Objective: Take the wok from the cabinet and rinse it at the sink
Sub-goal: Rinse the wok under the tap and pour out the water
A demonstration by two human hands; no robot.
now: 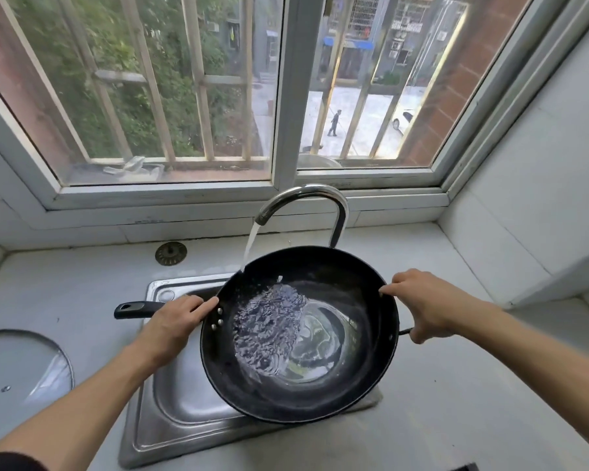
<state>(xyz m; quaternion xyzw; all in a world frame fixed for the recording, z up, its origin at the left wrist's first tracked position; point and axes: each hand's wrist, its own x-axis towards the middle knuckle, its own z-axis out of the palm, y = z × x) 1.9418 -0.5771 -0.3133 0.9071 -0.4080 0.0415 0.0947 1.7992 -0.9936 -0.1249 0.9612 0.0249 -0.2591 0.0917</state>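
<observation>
Over the sink [170, 416], tap running: we grip the wok [354, 379] with left hand [176, 321] and right hand [422, 302]; rinsing underway, next likely swirl, tip out.

A black wok [320, 379] is held over the steel sink [184, 402], tilted a little, with both hands on it. The left grip [176, 322] wraps the long black handle [133, 310] close to the rim rivets; the right grip [422, 305] closes over the small loop handle on the opposite rim. Water [250, 246] runs from the curved tap [306, 198] onto the wok's far-left rim and pools, rippling, inside. A glass lid [17, 365] lies on the white table [473, 419] at left, and a round drain strainer [171, 253] sits behind the sink, below the barred window [164, 93]
</observation>
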